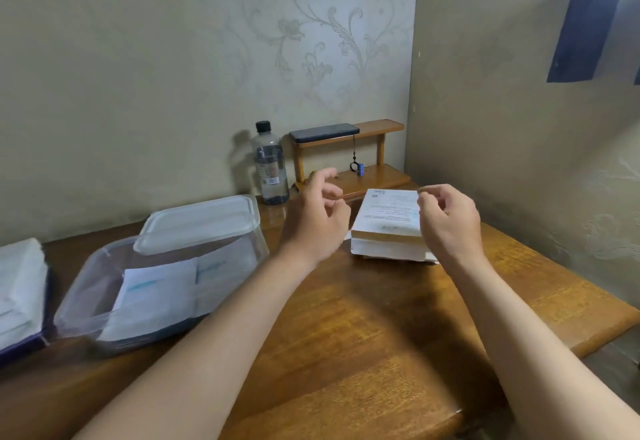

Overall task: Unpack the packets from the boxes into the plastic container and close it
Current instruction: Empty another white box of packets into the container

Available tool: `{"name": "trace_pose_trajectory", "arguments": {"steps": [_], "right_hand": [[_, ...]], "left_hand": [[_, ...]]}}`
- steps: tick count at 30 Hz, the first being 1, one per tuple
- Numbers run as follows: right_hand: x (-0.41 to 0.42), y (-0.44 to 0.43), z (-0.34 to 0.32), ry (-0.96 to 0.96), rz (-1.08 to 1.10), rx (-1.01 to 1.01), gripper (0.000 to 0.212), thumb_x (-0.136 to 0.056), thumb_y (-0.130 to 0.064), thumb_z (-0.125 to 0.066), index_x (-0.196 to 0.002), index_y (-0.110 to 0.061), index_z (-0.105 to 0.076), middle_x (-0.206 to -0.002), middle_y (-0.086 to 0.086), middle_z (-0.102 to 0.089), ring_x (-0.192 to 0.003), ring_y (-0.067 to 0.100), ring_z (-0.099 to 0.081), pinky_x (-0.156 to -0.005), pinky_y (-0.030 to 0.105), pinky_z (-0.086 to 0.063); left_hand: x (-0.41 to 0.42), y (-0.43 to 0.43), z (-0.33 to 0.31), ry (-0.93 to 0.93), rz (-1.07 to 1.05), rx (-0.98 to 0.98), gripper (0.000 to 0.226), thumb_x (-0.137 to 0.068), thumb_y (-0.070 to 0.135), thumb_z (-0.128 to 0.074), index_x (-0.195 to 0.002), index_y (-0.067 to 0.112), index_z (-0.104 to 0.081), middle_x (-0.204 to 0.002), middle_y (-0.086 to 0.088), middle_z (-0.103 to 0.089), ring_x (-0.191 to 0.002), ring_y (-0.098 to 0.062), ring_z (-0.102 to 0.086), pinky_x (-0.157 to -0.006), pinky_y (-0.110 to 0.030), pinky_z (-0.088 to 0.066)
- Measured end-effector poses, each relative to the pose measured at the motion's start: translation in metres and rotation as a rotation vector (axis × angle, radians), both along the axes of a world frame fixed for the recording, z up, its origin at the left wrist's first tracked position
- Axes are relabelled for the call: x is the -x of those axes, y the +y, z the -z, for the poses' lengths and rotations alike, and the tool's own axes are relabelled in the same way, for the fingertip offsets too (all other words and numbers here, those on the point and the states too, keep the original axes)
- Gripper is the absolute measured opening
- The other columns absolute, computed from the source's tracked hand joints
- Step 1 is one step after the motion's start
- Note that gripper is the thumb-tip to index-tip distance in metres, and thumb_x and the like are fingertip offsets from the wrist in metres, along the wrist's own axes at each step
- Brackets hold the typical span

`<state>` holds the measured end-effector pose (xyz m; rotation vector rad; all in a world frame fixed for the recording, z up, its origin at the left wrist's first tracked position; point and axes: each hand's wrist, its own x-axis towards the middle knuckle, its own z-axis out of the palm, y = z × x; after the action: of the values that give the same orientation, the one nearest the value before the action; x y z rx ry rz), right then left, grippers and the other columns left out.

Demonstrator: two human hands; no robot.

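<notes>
A stack of white boxes (384,228) with printed labels lies on the wooden table at centre right. My left hand (317,218) hovers just left of the stack with loosely curled fingers and holds nothing. My right hand (450,221) is at the stack's right side, fingers curled, and hides its right edge; whether it touches the stack is unclear. A clear plastic container (83,304) stands at the left with white packets (156,297) lying flat inside. Its clear lid (201,223) leans across the container's far end.
A water bottle (270,164) stands by the wall. Next to it is a small wooden shelf (375,176) with a phone (323,132) on top. A pile of white packets (20,283) lies at the far left edge. The table's right edge (588,339) drops off.
</notes>
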<state>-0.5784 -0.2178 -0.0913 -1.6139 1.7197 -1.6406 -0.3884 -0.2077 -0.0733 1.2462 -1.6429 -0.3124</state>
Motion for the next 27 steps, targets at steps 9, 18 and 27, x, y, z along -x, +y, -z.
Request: {"name": "trace_pose_trajectory", "arguments": {"steps": [9, 18, 27], "right_hand": [[-0.098, 0.023, -0.063, 0.258, -0.101, -0.046, 0.023, -0.093, -0.020, -0.053, -0.107, -0.012, -0.070, -0.096, 0.005, -0.068, -0.090, 0.025, -0.062, -0.081, 0.037, -0.054], [-0.277, 0.072, -0.082, 0.390, -0.511, -0.027, 0.027, -0.091, -0.017, -0.053, -0.113, -0.014, -0.069, -0.102, 0.002, -0.070, -0.090, 0.021, -0.061, -0.079, 0.026, -0.046], [-0.433, 0.107, -0.066, 0.515, -0.843, -0.193, 0.035, -0.091, -0.016, -0.046, -0.125, -0.010, -0.055, -0.105, 0.006, -0.066, -0.092, 0.029, -0.062, -0.079, 0.034, -0.053]], "left_hand": [[-0.116, 0.063, -0.049, -0.168, -0.129, 0.085, 0.026, -0.092, 0.005, -0.061, -0.117, 0.010, -0.066, -0.096, 0.002, -0.066, -0.082, -0.011, -0.061, -0.077, -0.016, -0.051], [-0.259, 0.137, -0.057, -0.149, -0.465, 0.004, 0.021, -0.095, 0.010, -0.058, -0.113, 0.011, -0.068, -0.101, 0.003, -0.066, -0.088, -0.013, -0.061, -0.076, -0.020, -0.051], [-0.388, 0.201, -0.018, 0.080, -0.712, -0.246, 0.035, -0.095, 0.017, -0.059, -0.130, 0.015, -0.059, -0.133, -0.008, -0.058, -0.123, -0.025, -0.056, -0.107, -0.044, -0.048]]}}
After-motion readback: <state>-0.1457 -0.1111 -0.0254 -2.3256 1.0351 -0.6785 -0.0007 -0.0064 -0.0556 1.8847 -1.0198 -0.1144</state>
